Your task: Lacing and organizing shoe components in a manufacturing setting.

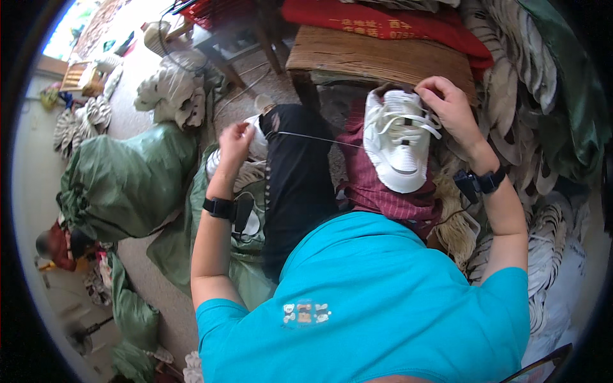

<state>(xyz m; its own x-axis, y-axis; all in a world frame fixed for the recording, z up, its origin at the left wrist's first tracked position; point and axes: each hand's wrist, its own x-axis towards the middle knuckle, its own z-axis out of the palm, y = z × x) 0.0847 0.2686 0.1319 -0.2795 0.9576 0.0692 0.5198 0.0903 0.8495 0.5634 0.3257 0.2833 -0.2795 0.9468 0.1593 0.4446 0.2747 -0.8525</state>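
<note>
A white lace-up sneaker [400, 137] rests on the maroon striped cloth [364, 182] over my right thigh, toe toward me. My right hand [452, 112] is at its opening, thumb and forefinger closed on the edge of the collar. A thin pale thread [313, 137] stretches taut from the sneaker's left side, across my black trouser leg [297, 185], toward my left hand [236, 142]. The left fingers are pinched together at the thread's end, out to the left. Any small tool in either hand is too small to make out.
A wooden bench [383, 60] with a red cloth [389, 19] stands just ahead. Piles of pale shoe parts [549, 255] crowd the right side. Green sacks [137, 172] lie on the floor to the left. Another person [64, 246] is at the far left.
</note>
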